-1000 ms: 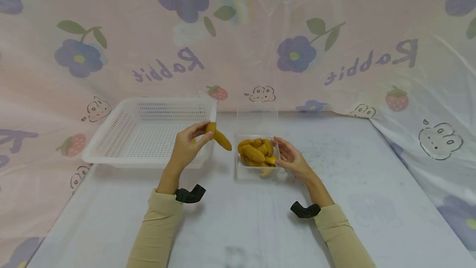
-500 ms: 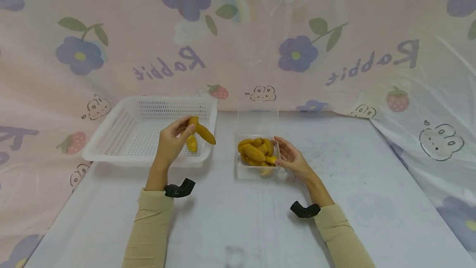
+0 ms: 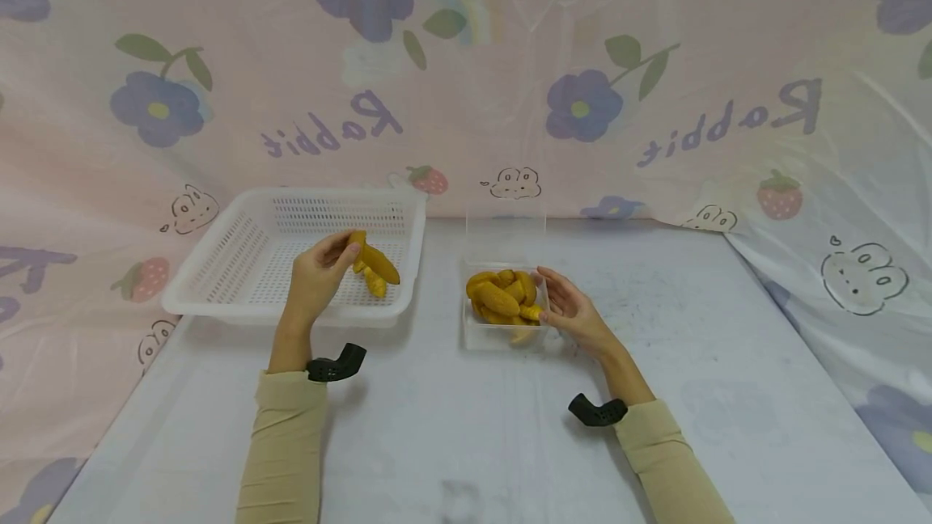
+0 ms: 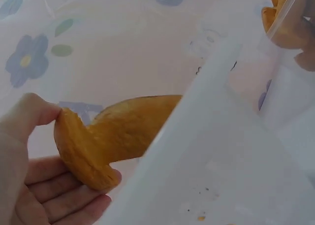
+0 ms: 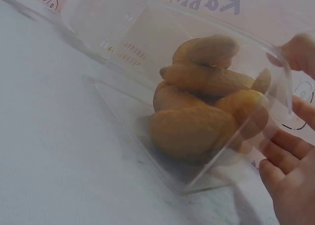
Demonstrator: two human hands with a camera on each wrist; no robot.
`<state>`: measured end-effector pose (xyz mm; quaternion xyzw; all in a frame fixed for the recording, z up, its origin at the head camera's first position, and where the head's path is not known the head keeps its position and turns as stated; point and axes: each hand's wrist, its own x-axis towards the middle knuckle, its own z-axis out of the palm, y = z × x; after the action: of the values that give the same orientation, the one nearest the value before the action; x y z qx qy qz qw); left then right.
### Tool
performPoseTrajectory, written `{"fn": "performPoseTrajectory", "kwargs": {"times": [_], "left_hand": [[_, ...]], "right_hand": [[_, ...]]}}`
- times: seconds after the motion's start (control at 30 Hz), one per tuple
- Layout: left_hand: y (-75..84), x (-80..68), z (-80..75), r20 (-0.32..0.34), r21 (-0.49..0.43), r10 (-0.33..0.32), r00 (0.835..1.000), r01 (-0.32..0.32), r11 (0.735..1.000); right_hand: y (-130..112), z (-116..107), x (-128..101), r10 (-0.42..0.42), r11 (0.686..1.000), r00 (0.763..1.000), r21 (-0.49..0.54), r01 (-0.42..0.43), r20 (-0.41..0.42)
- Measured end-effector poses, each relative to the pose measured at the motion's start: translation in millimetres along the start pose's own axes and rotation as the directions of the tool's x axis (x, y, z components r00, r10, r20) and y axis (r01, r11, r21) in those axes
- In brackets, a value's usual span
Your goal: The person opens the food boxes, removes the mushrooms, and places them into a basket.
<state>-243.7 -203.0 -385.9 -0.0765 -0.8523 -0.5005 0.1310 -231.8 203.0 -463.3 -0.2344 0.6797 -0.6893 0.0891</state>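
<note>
My left hand (image 3: 315, 277) holds a yellow-brown mushroom (image 3: 380, 262) by its cap, thumb on one side and fingers on the other. The mushroom's stem slants down to the right over the white perforated basket (image 3: 196, 289). In the left wrist view the basket wall hides the stem's end. Below it in the basket lies a brighter yellow piece (image 3: 375, 285), partly covered. My right hand (image 3: 578, 315) grips the right side of a clear plastic box (image 3: 502, 338). Inside the box several yellow-brown mushrooms (image 5: 194, 131) are piled, seen through its wall in the right wrist view.
The box's clear lid (image 3: 506, 231) stands raised at the back. Basket and box are side by side on a white tabletop (image 3: 437, 427), with a gap between them. A patterned curtain (image 3: 466, 63) hangs behind the table.
My left hand has moved left with the mushroom, from the gap beside the box to above the basket. The yellow piece in the basket has come into view. My right hand stays on the box.
</note>
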Motion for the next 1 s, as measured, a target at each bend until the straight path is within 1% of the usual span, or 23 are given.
{"fn": "performPoseTrajectory", "kwargs": {"times": [0.1,0.17,0.23,0.4,0.53,0.67,0.77,1.0], "left_hand": [[-2.0,-1.4,-4.9,0.044,0.032,-0.053,0.998,0.052,0.998],[-2.7,-2.7,-7.5,0.077,0.053,-0.093,0.993,0.089,0.995],[-3.3,-3.5,-9.5,0.102,0.076,-0.117,0.988,0.109,0.991],[-6.2,-2.9,-10.8,0.150,0.146,-0.145,0.978,0.123,0.982],[-7.1,-3.0,-11.8,0.191,0.192,-0.172,0.966,0.135,0.972],[-7.3,-2.9,-12.7,0.197,0.222,-0.204,0.959,0.159,0.962],[-7.5,-2.4,-12.2,0.185,0.218,-0.206,0.961,0.164,0.962],[-6.4,-1.9,-10.5,0.165,0.166,-0.153,0.974,0.125,0.978]], "right_hand": [[0,0,0,0.004,1.000,1.000,-0.001,-0.004,-0.004],[0,0,-1,0.006,1.000,1.000,-0.003,-0.006,-0.006],[0,0,-1,0.005,1.000,1.000,-0.006,-0.005,-0.005],[0,0,0,0.001,1.000,1.000,-0.011,-0.001,-0.003],[0,0,0,-0.003,1.000,1.000,-0.010,0.003,-0.001],[-1,0,0,-0.003,1.000,1.000,-0.013,0.003,0.001],[-1,0,0,0.002,1.000,1.000,-0.013,-0.002,0.001],[0,-1,1,0.004,1.000,1.000,-0.013,-0.004,0.002]]}}
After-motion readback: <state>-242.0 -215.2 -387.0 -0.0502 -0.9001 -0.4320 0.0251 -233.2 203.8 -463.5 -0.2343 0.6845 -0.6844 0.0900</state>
